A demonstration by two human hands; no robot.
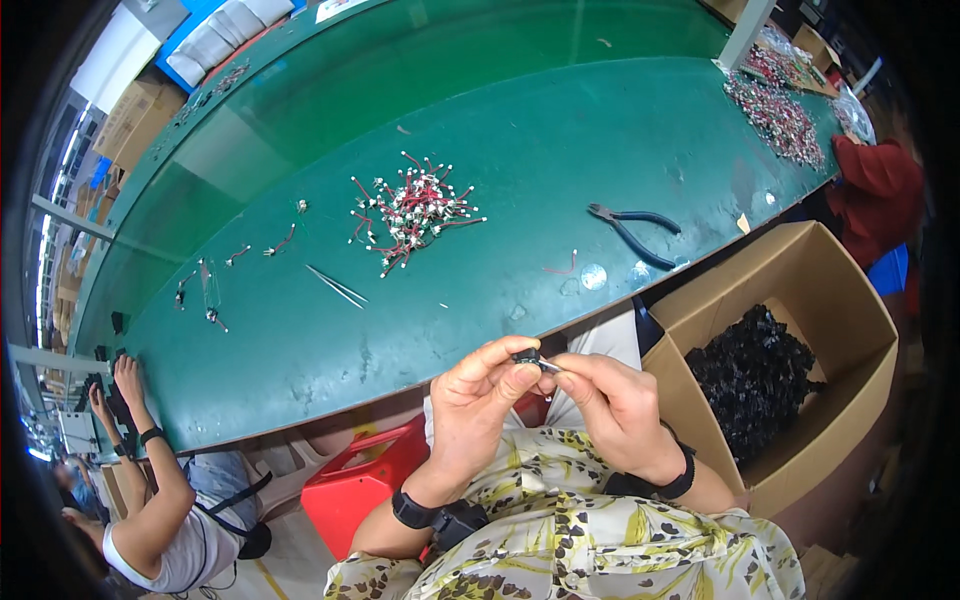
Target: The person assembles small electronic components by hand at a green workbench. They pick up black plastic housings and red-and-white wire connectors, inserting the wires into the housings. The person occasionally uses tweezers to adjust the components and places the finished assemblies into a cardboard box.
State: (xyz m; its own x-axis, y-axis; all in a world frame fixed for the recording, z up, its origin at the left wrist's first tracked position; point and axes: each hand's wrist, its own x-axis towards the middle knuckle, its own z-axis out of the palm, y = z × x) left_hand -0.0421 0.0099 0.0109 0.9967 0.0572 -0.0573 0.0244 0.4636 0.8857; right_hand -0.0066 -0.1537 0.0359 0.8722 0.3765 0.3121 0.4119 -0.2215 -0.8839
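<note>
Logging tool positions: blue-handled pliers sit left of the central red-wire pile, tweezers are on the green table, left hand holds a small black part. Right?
Not quite. The head view shows the blue-handled pliers right of the central red-wire pile, not left. Rest stands: tweezers on the green table, left hand holding a small black part.

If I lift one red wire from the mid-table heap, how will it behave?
Likely floppy: the thin red wires curve loosely. One may snag its neighbours, since they overlap in a heap. Probably light, given the small white connectors.
</note>
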